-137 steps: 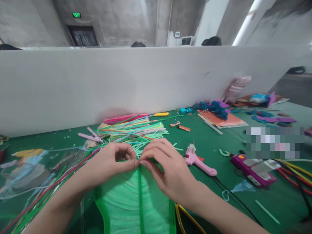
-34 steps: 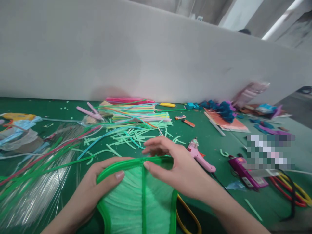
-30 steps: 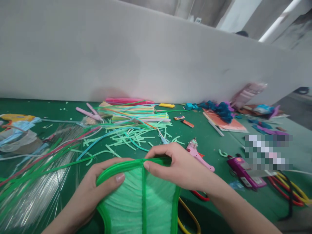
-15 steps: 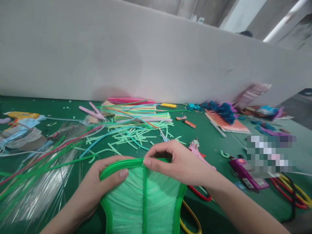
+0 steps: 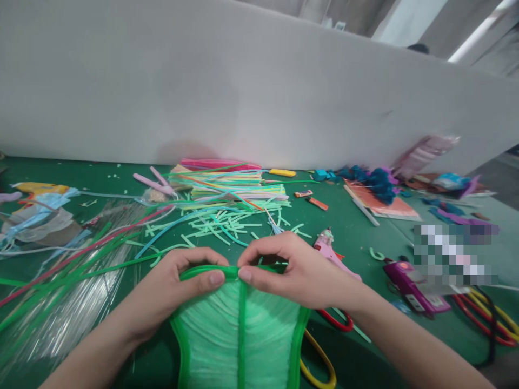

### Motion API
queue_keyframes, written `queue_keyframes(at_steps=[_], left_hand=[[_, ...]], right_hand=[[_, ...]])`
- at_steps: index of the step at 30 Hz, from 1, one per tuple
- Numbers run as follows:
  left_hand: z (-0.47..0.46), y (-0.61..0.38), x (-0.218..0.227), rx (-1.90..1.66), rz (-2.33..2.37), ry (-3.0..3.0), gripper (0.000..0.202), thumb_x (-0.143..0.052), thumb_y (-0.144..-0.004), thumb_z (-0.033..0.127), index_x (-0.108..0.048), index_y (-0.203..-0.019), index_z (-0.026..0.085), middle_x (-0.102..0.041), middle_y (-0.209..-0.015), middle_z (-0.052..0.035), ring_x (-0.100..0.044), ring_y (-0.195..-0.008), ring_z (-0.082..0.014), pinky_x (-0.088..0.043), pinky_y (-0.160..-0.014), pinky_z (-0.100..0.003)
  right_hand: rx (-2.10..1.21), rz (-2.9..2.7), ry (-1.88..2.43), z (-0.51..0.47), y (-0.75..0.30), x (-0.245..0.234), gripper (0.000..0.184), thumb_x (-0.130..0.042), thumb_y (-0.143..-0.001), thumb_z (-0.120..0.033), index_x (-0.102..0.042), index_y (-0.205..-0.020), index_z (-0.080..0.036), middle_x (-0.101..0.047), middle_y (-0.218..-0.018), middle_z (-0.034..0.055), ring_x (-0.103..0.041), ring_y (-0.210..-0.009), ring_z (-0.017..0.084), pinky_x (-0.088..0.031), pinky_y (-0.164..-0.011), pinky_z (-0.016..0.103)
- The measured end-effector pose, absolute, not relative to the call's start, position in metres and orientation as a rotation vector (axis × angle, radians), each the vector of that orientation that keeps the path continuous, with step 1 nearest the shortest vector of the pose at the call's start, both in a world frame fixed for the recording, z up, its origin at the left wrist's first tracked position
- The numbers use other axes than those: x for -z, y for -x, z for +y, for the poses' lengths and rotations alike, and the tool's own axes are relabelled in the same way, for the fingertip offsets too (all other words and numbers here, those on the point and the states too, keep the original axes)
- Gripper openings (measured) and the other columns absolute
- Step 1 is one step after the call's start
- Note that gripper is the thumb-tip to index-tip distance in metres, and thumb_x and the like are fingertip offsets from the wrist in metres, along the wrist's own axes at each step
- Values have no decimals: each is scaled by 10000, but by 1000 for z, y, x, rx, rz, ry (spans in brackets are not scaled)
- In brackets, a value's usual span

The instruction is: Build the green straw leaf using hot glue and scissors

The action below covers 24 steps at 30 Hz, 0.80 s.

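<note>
A green pipe-cleaner leaf-shaped piece [image 5: 211, 329], pale green inside with a darker green rim and a centre rib, stands upright before me at the bottom middle. My left hand [image 5: 182, 281] pinches its top rim just left of the rib, thumb in front and fingers behind. On the other side of the rib my right hand [image 5: 284, 270] pinches the same rim between thumb and forefinger. The two sets of fingertips almost meet. The lower end of the piece runs out of view.
Behind my hands lie bundled pipe cleaners [image 5: 239, 192] and cut pale-green pieces [image 5: 227, 224]. Clear thin rods [image 5: 97, 281] spread at left, near a yellow glue gun [image 5: 40, 188]. A pink glue gun [image 5: 330, 251] and scissors with red-and-yellow handles [image 5: 332, 319] are at right. A white partition [image 5: 243, 81] rises behind.
My left hand has slid right along the top rim and now pinches close to the rib beside my right fingers. My right hand stays on the rim. The view has shifted slightly.
</note>
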<state>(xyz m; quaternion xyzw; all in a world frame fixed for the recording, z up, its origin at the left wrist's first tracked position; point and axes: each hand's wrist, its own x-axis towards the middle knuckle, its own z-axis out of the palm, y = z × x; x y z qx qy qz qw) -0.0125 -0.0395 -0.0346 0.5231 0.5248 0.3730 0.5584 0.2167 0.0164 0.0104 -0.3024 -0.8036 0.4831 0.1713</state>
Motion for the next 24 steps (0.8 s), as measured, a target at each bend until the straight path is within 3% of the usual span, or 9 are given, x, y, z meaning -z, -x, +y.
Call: queue_keyframes(at_steps=[5,8,12,17,24], left_hand=[[-38,11,35,-860,1279,-1231,319,-807,-750,549,-799,-902,268,-776,-866,-13,-683,-759,-199,-496,-618,-240],[-37,10,32,-862,1389,-1297,345,-782,-761,583,-802,-916,275,-783,-882,-13,-684,-763,-208,-498,-615,-244],[-39,8,30,-862,1458,-1426,375,-753,-772,595,-817,-989,296,-800,-922,-14,-707,-832,-248,-528,-671,-269],[-43,7,29,-885,1514,-1469,370,-739,-789,578,-822,-1021,302,-811,-978,-14,-721,-908,-277,-556,-843,-317],[-43,2,27,-876,1527,-1471,408,-711,-803,602,-820,-1034,283,-816,-956,-28,-720,-848,-278,-570,-882,-371]], right_hand=[[-1265,-2319,892,16,-219,-11,164,-670,-960,-359,-747,-995,-219,-767,-920,-21,-677,-821,119,-496,-713,216],[-955,-2327,853,11,-221,-14,180,-700,-937,-324,-713,-1086,-224,-729,-1095,13,-667,-1002,138,-514,-847,241],[-610,-2397,777,1,-220,-16,58,-689,-919,-209,-707,-972,-193,-621,-1196,83,-606,-1155,175,-493,-1010,307],[-392,-2459,762,-2,-212,-12,104,-616,-956,-165,-706,-908,-184,-612,-1219,120,-568,-1203,228,-524,-1012,390],[-70,-2526,725,-1,-205,-8,212,-571,-971,-132,-739,-841,-133,-636,-1220,163,-542,-1196,300,-534,-992,464]])
